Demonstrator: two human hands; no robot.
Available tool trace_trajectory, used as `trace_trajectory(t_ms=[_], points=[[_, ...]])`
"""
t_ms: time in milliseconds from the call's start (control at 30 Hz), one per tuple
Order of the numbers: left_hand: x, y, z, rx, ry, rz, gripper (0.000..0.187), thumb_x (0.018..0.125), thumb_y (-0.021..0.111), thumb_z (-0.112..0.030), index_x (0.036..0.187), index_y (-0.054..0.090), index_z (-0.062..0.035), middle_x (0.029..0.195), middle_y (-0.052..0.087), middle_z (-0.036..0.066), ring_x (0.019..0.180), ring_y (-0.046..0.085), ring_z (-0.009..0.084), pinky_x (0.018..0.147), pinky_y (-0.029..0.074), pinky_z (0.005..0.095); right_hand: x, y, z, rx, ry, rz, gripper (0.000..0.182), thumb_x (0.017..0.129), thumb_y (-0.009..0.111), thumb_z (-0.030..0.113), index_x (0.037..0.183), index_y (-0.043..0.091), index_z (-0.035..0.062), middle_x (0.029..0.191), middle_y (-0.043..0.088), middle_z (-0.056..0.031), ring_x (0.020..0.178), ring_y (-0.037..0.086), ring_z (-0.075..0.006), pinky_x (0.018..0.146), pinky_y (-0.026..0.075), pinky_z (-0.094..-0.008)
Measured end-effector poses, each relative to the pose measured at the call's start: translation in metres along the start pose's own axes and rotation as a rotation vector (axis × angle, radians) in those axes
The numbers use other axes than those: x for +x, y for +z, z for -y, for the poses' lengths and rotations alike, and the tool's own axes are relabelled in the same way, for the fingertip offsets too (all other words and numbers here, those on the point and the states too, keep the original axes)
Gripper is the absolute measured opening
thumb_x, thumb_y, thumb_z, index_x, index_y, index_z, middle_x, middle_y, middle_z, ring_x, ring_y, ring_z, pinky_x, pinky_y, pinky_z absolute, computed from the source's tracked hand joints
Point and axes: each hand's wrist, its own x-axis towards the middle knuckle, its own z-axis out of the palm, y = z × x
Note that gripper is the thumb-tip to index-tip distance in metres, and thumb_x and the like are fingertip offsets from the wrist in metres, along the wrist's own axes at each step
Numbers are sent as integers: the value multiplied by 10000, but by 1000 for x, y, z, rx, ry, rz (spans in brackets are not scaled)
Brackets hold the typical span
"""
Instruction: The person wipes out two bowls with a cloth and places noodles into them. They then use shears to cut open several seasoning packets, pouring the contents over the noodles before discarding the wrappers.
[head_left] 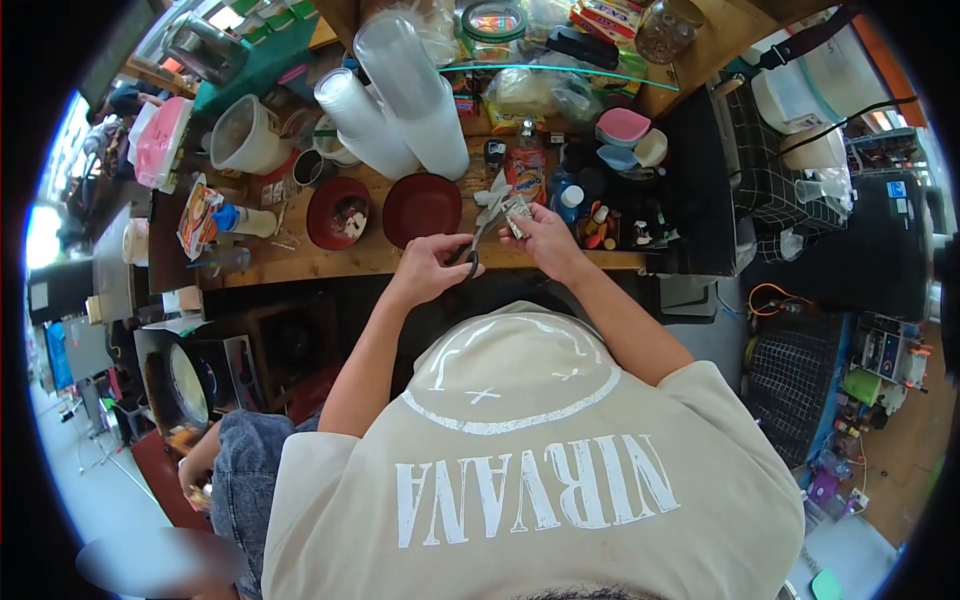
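Observation:
My left hand (432, 270) is closed round the dark handles of a pair of scissors (488, 216). The blades point away from me over the wooden counter's front edge. In my right hand (553, 245), fingers pinch a small silvery-green packet (517, 217) right beside the blades. Just beyond the left hand sits a dark red bowl (422, 208). Another red bowl (339, 230), to its left, holds pale scraps. Behind the scissors stands an orange pouch (526, 172), with some white crumpled material near the blade tips.
Tall stacks of clear plastic cups (400, 65) rise behind the bowls. Bottles and jars (571, 200) crowd the counter (280, 268) to the right. A white tub (245, 138) and a blue-capped bottle (245, 220) stand left. Another person's denim-clad leg (250, 470) is at lower left.

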Motion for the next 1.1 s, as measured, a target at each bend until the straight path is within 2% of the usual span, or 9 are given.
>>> trace_trajectory(t_ms=[400,633,733,1067,1100], points=[[-1,2,13,-66,-144,74,375,886,655,7,1257,646,62,956,747,86,858,701,111,765,564,238,16,-19,-28,-212,102,153,98,1019,574,125,1091,573,58,988,622,-28,869,631,-130,794,547,-293],[0,14,16,-61,-227,65,371,907,621,4,1276,639,41,972,751,100,894,716,128,734,602,270,19,-32,-39,-223,179,121,97,1013,593,140,1042,600,47,954,615,-23,850,622,-122,779,541,-290],[8,25,36,-139,-225,37,369,912,624,-18,1276,637,37,997,749,105,899,724,140,695,621,287,26,-41,-46,-229,195,113,100,1015,591,140,1040,603,44,942,612,-24,840,614,-121,771,539,-286],[35,56,66,-189,-271,28,385,902,651,-62,1268,633,57,1021,745,124,904,725,154,627,626,279,49,-72,-71,-245,276,27,88,1012,564,87,1044,589,9,941,614,-51,836,620,-137,728,550,-274],[37,57,67,-189,-273,13,378,904,652,-65,1262,637,57,1011,743,118,860,718,145,618,624,277,52,-74,-72,-245,276,26,88,1012,564,87,1044,589,9,941,614,-51,836,620,-137,728,550,-274]])
